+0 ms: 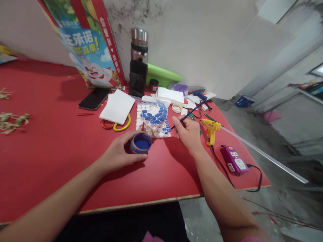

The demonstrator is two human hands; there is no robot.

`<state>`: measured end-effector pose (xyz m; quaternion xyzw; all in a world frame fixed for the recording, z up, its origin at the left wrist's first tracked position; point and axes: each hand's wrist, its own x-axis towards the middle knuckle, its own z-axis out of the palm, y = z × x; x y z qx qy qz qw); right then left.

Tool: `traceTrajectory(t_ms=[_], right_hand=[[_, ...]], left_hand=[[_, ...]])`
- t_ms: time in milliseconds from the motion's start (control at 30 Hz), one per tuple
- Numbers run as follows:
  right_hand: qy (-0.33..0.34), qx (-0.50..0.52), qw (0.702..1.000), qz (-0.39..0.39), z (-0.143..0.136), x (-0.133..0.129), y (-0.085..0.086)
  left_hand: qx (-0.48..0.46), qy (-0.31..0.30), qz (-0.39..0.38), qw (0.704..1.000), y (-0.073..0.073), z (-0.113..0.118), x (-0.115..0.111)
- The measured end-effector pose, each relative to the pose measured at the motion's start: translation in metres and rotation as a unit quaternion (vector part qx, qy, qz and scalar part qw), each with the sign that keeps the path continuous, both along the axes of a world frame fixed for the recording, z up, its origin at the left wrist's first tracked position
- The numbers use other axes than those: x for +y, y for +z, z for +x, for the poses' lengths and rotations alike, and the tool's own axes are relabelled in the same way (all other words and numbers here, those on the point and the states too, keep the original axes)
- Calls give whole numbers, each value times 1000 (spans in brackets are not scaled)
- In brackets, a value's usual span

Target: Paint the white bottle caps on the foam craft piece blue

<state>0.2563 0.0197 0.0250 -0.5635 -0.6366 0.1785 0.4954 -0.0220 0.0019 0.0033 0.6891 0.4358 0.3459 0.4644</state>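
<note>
My left hand [126, 151] is wrapped round a small jar of blue paint [141, 144], tilted a little toward me at the near side of the craft piece. In my right hand [188, 131] is a thin dark paintbrush [188, 115], pinched by the fingers, its tip down at the craft piece's right edge. That craft piece [152, 117] is a white board covered with small round pieces. Many rounds in its middle and right are blue, while those on the left and along the near edge are white.
Right of my hand lie a yellow glue gun [211, 129] with a long clear stick and a purple power socket [233, 159] with cords. Behind stand a bottle [138, 64] and a printed bag [93, 47]. Scissors [122, 124] under white paper [117, 107] and a phone [94, 98] lie left.
</note>
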Motion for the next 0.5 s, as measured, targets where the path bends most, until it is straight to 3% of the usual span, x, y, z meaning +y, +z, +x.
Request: traceTrajectory(t_ms=[500], right_hand=[[1,2,1000,-12,1,1,0]], left_hand=[[-2,0,2,1000,-2,0,0]])
